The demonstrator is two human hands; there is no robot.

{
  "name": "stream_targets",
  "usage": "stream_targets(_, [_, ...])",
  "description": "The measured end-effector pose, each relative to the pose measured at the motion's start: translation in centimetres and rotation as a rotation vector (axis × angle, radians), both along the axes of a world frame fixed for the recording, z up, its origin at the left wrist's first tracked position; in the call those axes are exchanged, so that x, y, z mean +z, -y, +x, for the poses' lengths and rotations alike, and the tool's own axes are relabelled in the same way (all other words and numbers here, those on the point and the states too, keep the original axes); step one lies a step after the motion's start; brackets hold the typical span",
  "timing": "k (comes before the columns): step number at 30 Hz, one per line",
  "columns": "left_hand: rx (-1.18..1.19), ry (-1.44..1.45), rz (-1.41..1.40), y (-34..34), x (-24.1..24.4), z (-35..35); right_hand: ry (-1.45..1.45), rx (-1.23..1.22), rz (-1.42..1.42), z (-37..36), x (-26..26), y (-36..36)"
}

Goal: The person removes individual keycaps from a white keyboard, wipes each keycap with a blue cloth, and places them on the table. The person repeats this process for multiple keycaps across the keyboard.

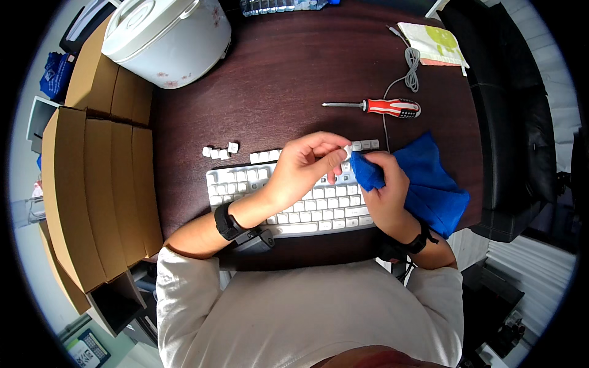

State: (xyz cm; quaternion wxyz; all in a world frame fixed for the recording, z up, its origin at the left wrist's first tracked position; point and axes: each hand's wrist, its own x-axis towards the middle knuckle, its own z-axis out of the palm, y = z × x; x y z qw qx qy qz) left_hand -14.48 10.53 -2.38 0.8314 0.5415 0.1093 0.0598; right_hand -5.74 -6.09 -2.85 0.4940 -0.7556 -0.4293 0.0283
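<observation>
A white keyboard lies on the dark wooden table in front of me, with several switches bare of caps in its upper rows. Above its right half, my left hand pinches a small white keycap between thumb and fingers. My right hand grips a bunched corner of a blue cloth right beside that keycap. The rest of the cloth spreads over the table to the right. Behind the keyboard stand loose keycaps at the left, a row of keycaps and another row, partly hidden by my hands.
A red and white screwdriver lies across a grey cable beyond the keyboard. A patterned cloth is at the far right. Cardboard boxes line the left side, near a white rice cooker. A plastic bottle lies at the back.
</observation>
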Motion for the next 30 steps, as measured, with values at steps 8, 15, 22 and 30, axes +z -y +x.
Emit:
stream_targets(8, [-0.022,0.081,-0.086,-0.01,-0.85,0.07,0.091,0.034,-0.007,-0.06,-0.19,-0.28])
stream_targets(15, [0.031,0.065,-0.085,-0.16,-0.74,0.13,0.045,0.037,-0.024,0.23,0.21,-0.12])
stream_targets(22, [-0.018,0.075,-0.094,-0.37,-1.00,0.02,0.174,0.113,-0.068,0.25,-0.19,-0.21])
stream_targets(30, [0.005,0.027,-0.103,-0.30,-0.58,0.05,-0.068,-0.044,-0.031,-0.04,0.19,-0.30])
